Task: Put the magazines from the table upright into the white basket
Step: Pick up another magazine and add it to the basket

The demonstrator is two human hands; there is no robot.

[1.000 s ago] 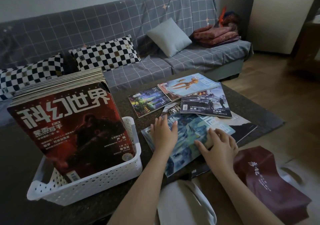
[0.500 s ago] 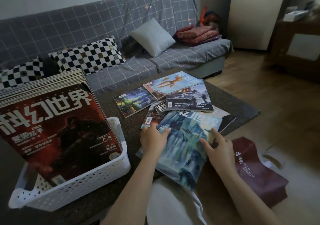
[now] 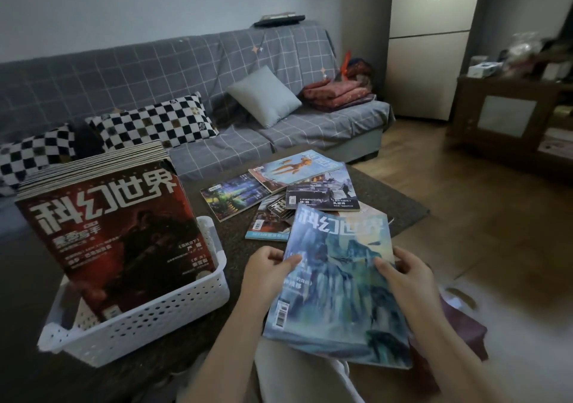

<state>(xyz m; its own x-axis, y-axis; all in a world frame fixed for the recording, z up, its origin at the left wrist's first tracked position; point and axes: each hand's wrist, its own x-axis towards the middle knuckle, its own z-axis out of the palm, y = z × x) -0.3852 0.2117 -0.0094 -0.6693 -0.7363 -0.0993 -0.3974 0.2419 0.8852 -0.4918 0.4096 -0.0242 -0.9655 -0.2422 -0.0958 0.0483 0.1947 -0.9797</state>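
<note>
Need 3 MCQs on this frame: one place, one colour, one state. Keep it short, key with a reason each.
1. Where does the white perforated plastic basket sit relative to the hands?
A. to their left
B. to their right
C. on the sofa

2. What is the main colour of the front magazine standing in the basket?
A. yellow
B. dark red
C. green

3. How is the blue-green illustrated magazine held?
A. lying untouched on the table
B. left hand only
C. gripped by both hands at its side edges

Key:
1 A: the basket stands on the dark table, left of both hands.
2 B: its cover is dark red with white title characters.
3 C: the left hand and right hand each curl fingers over an edge, raising it off the table.
</note>
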